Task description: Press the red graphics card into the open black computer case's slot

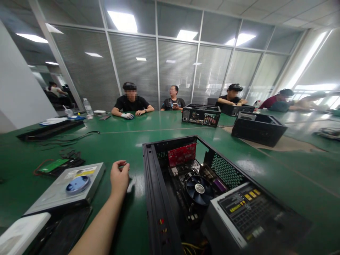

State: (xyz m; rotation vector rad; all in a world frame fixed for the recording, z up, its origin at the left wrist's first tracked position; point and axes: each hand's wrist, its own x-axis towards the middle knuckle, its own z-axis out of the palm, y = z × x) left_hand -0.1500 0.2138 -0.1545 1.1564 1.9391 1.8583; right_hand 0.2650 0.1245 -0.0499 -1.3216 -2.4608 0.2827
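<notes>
My left hand [120, 179] is low over the green table [132, 209], its fingers curled in and the thumb against them. Whatever it may hold is hidden; a pale patch beside the palm is too unclear to name. Just right of it lies an open black computer case [155, 184]. Inside are a red expansion card [182, 154], a motherboard with a black cooling fan [199, 188], and a power supply [245, 212] with a yellow-printed label. To the hand's left, a silver optical drive [92, 177] carries a round blue dish [78, 185]. My right hand is out of view.
A green circuit board [54, 166] and a white box [23, 232] lie at left. Behind them are a long black panel [50, 130], cables and a water bottle [88, 108]. More computer cases [201, 115] stand farther off; several people sit along the far side.
</notes>
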